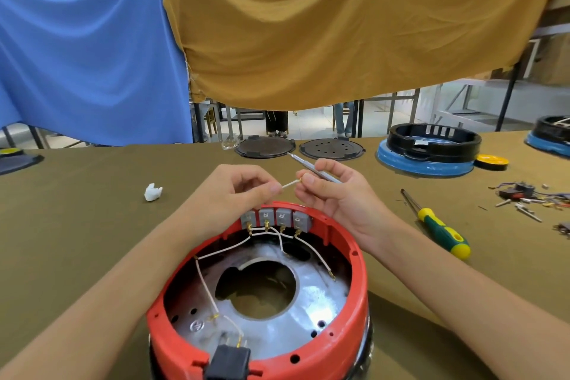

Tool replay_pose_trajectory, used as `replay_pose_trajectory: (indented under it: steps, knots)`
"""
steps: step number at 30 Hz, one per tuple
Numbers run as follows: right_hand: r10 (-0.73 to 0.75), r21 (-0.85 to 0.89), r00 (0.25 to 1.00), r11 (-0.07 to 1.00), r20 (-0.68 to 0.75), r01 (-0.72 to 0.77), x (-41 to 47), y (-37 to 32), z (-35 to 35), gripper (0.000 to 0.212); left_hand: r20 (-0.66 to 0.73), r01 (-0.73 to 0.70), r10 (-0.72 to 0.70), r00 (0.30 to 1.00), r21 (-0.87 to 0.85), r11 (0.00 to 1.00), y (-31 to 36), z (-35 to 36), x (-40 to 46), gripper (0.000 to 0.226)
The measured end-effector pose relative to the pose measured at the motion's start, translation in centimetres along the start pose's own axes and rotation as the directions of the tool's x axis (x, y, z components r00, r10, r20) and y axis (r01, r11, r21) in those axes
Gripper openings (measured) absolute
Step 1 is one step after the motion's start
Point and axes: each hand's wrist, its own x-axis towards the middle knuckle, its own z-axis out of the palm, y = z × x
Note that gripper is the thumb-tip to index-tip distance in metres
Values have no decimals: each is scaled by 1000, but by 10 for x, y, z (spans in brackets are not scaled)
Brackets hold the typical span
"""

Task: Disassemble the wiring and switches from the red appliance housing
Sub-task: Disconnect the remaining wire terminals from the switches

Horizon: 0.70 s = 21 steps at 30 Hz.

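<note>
Head view: my left hand (pixel 237 191) and right hand (pixel 333 191) are both pinching one short white wire (pixel 290 184) above the far rim of the red housing (pixel 172 284), fingers closed narrowly on its ends. My right hand is also gripping a slim metal tool (pixel 303 163) pointing away-left. The wire's long axis is running left to right, slightly upward. The round plastic housing is sitting on the olive cloth table (pixel 92 210), with four grey block switches (pixel 276 216) lining its far wall.

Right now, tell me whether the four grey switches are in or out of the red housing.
In: all four grey switches sit in the red housing's far rim.
</note>
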Motion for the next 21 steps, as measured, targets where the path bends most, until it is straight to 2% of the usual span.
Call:
replay_pose_trajectory:
  steps: [4, 9, 14, 17, 21]
  knots:
    - [-42, 46, 999, 998, -24, 43, 2, -2, -2, 39, 1, 55, -55, 998, -118, 992, -1, -1, -1, 23]
    - [-27, 82, 1000, 996, 5, 27, 3, -1, -3, 38, 45, 51, -44, 998, -176, 983, -3, -4, -1, 9]
    - [-34, 100, 999, 994, -3, 34, 3, -2, -2, 39, 33, 80, -75, 997, -228, 970, -1, -4, -1, 13]
    - [-72, 91, 997, 993, -36, 75, 3, -4, -4, 38, 23, 112, -110, 994, -219, 969, -1, -4, -1, 17]
    - [-69, 101, 997, 992, -26, 71, 3, -4, -5, 36, 36, 83, -78, 996, -162, 983, -2, -3, -3, 11]
